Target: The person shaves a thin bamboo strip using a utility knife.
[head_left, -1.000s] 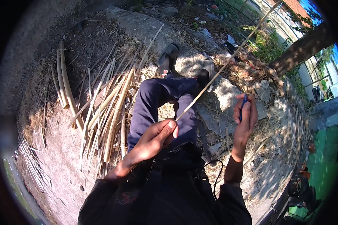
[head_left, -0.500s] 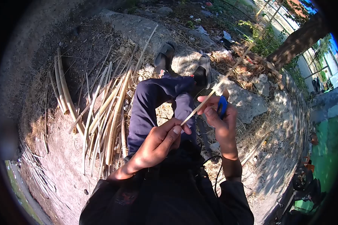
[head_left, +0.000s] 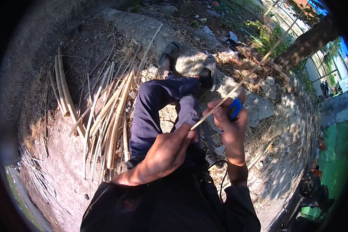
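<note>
A long, thin bamboo strip (head_left: pixel 241 82) slants from my lap up toward the tree at the upper right. Its near end is pinched between the thumb and fingers of my left hand (head_left: pixel 167 154). My right hand (head_left: pixel 230 121) is closed around a blue-handled tool (head_left: pixel 235 108) that looks like a small knife; its blade is mostly hidden. The thumb and fingers of this hand also lie against the strip, a short way beyond my left hand. Both hands are above my bent legs.
A pile of split bamboo strips (head_left: pixel 114 116) lies on the ground to my left, beside thicker curved pieces (head_left: pixel 67 92). Rocks (head_left: pixel 259 110) and dry grass are at the right, below a tree trunk (head_left: pixel 307 42). More thin strips (head_left: pixel 38 176) lie at the lower left.
My right hand has turned slightly, its fingers now closer against the strip. The strip's far end has swung a little to the right. My left hand has rolled, hiding more of its thumb.
</note>
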`<action>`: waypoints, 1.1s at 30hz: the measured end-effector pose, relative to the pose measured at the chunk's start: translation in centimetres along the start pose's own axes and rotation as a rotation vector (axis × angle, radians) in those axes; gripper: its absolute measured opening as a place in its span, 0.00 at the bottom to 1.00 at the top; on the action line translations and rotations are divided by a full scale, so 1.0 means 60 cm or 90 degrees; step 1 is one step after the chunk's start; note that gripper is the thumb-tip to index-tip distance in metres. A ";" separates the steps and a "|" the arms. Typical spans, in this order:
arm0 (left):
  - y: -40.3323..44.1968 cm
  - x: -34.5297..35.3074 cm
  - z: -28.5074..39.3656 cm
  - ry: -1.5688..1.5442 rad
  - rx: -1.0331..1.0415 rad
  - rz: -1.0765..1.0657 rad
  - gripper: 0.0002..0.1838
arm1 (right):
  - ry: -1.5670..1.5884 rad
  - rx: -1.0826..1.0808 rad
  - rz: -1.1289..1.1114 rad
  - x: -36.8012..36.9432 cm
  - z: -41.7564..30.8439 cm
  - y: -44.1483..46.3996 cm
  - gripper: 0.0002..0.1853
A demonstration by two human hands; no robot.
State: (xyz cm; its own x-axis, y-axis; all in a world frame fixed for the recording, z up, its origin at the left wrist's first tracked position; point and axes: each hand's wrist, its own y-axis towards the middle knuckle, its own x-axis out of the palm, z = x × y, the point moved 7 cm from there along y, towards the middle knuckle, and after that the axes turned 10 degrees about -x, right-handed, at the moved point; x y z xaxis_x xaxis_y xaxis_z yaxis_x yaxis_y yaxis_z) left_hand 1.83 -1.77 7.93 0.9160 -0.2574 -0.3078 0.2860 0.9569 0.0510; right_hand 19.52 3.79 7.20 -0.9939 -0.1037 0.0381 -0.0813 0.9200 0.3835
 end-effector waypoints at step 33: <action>-0.031 -0.002 0.016 0.241 0.232 0.132 0.14 | -0.580 -0.461 -0.081 0.024 -0.073 -0.035 0.16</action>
State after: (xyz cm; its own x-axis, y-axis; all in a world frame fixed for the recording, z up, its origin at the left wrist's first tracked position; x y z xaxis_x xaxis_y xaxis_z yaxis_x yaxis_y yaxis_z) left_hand 1.45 -3.65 8.79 0.8177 0.0610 -0.5725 0.2513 0.8568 0.4502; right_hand 18.61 0.08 10.48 -0.6918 0.3995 -0.6015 -0.4147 0.4622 0.7838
